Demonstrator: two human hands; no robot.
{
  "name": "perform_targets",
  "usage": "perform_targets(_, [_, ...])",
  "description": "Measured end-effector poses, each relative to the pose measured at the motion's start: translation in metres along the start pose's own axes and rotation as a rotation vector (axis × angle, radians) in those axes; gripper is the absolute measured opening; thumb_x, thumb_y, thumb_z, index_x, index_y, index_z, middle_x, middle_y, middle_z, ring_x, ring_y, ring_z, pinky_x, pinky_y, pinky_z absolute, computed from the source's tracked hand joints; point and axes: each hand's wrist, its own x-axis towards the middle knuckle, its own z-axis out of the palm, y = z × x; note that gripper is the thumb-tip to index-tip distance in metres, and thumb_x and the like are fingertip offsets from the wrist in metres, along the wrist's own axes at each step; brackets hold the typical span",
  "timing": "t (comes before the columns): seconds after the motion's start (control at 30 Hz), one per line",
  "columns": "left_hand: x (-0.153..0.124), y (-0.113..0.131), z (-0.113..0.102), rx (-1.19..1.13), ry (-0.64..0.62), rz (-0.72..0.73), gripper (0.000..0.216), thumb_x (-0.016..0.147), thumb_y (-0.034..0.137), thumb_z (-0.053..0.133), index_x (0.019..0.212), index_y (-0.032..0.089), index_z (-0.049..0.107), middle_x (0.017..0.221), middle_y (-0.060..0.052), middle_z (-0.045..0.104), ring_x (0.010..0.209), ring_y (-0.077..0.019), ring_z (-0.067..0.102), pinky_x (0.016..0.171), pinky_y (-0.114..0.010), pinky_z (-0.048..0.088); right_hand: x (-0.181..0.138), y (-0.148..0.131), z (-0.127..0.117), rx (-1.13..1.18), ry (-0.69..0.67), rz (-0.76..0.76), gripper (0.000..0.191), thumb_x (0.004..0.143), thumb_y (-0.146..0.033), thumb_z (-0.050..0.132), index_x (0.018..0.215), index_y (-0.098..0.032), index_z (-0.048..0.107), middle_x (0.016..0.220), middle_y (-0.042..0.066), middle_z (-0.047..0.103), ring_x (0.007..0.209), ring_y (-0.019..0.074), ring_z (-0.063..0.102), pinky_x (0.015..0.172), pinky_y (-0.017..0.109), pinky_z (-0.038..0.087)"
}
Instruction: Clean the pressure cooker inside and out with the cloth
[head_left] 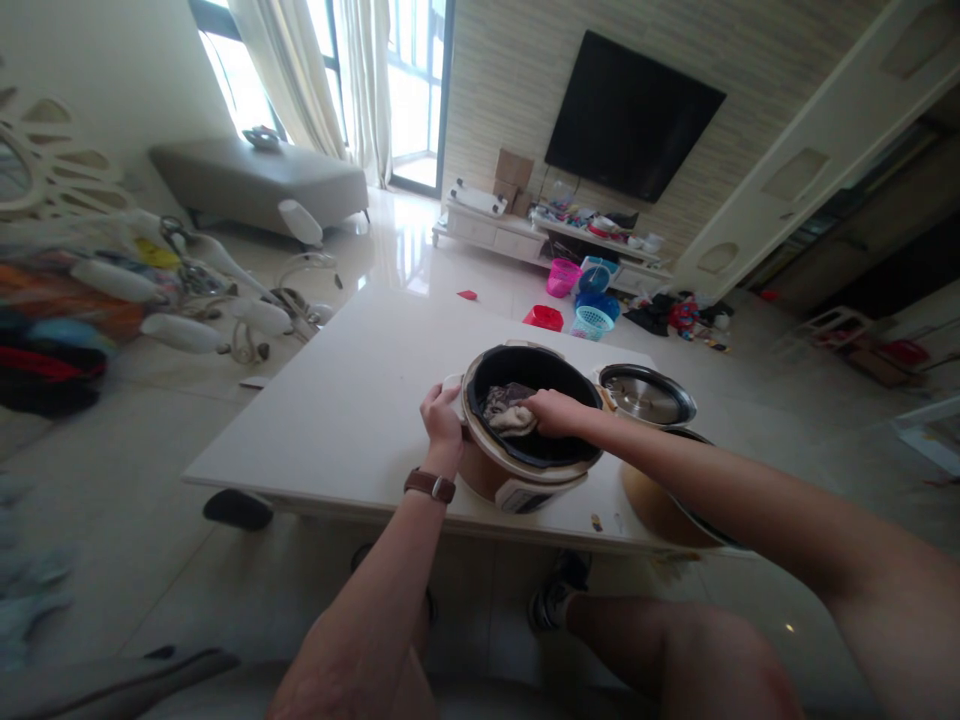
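A round cooker (517, 478) with a brown body and dark inner pot stands on the white table (352, 400). My left hand (442, 425) grips the cooker's left rim, fingers curled over the edge; a brown watch strap sits on that wrist. My right hand (553, 412) reaches inside the pot and is closed on a crumpled grey cloth (504, 410), pressed against the pot's inner wall. The cooker's lid (646, 393) is tilted open to the right, its shiny metal inside facing up.
A low TV cabinet (487, 228) and wall TV (630, 115) stand at the far side, with plastic baskets (592, 320) and clutter on the floor. A grey sofa (255, 180) is at the left. My knees are below the table's near edge.
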Motion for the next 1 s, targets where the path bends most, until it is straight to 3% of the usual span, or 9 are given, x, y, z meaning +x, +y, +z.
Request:
perform_targets(0.13, [0.0,0.0,0.0,0.035,0.036,0.016,0.009,0.066,0.02,0.073,0.074,0.018,0.068,0.078,-0.002,0.067,0.081,-0.018,0.061,0.08,-0.03,0.049,0.015,-0.002,-0.002,0.109,0.081,0.161,0.046,0.085,-0.015,0.065,0.13,-0.02,0.074,0.123,0.018,0.078,0.114,0.0334,0.075,0.091,0.032,0.053])
perform_targets(0.33, [0.001,0.001,0.002,0.037,0.039,0.001,0.008,0.067,0.019,0.071,0.074,0.018,0.067,0.077,-0.003,0.066,0.088,-0.0212,0.063,0.08,-0.031,0.05,0.018,-0.033,-0.006,0.476,0.137,0.077,0.031,0.082,-0.012,0.064,0.107,-0.019,0.08,0.105,0.008,0.082,0.098,0.0257,0.076,0.079,0.025,0.051])
perform_targets(0.47, [0.002,0.001,0.004,0.035,0.069,-0.009,0.014,0.065,0.018,0.072,0.078,0.018,0.069,0.081,-0.002,0.067,0.091,-0.0211,0.064,0.086,-0.032,0.051,-0.007,-0.024,-0.015,0.59,-0.139,-0.071,0.02,0.083,-0.009,0.059,0.087,-0.015,0.077,0.083,0.001,0.077,0.076,0.0163,0.07,0.066,0.021,0.049])
perform_targets(0.53, [0.002,0.001,0.004,0.033,0.06,-0.011,0.014,0.065,0.02,0.072,0.078,0.018,0.068,0.08,-0.003,0.067,0.091,-0.0217,0.065,0.085,-0.032,0.051,-0.02,-0.011,-0.022,0.449,-0.34,-0.095,0.019,0.084,-0.01,0.06,0.082,-0.016,0.078,0.077,0.0,0.075,0.069,0.0154,0.068,0.062,0.022,0.05])
perform_targets(0.6, [0.001,0.001,0.003,0.027,0.039,-0.013,0.012,0.066,0.02,0.072,0.077,0.018,0.068,0.079,-0.003,0.067,0.09,-0.0223,0.066,0.083,-0.032,0.052,-0.026,0.003,-0.03,0.2,-0.396,-0.06,0.018,0.081,-0.006,0.063,0.079,-0.016,0.079,0.073,0.002,0.075,0.069,0.0179,0.069,0.066,0.026,0.052])
perform_targets(0.7, [-0.001,0.003,0.003,0.014,0.027,-0.021,0.012,0.066,0.019,0.071,0.078,0.018,0.07,0.079,-0.004,0.068,0.088,-0.0222,0.066,0.08,-0.032,0.052,-0.018,0.017,-0.04,-0.101,-0.235,-0.044,0.017,0.073,0.0,0.07,0.077,-0.014,0.08,0.078,0.011,0.077,0.084,0.0277,0.073,0.083,0.038,0.055])
perform_targets(0.8, [-0.002,0.003,0.004,0.006,0.027,-0.028,0.011,0.066,0.019,0.071,0.077,0.017,0.07,0.079,-0.004,0.068,0.085,-0.0213,0.065,0.078,-0.031,0.052,0.001,0.02,-0.048,-0.247,-0.041,-0.151,0.022,0.085,-0.002,0.062,0.088,-0.012,0.082,0.107,0.019,0.079,0.112,0.0335,0.071,0.102,0.046,0.049])
perform_targets(0.9, [0.0,0.002,0.005,-0.002,0.018,-0.024,0.012,0.065,0.019,0.071,0.076,0.017,0.07,0.078,-0.003,0.068,0.082,-0.0199,0.064,0.077,-0.03,0.051,0.021,0.012,-0.053,-0.259,0.011,-0.386,0.032,0.098,-0.008,0.051,0.104,-0.016,0.081,0.133,0.014,0.074,0.142,0.0282,0.055,0.116,0.042,0.039])
perform_targets(1.0, [0.001,0.001,0.005,0.006,0.029,-0.012,0.013,0.064,0.019,0.071,0.077,0.017,0.069,0.078,-0.002,0.067,0.083,-0.0201,0.064,0.079,-0.03,0.051,0.034,0.001,-0.053,-0.35,0.035,-0.678,0.032,0.101,-0.012,0.051,0.112,-0.021,0.08,0.138,0.009,0.072,0.152,0.0244,0.045,0.121,0.042,0.035])
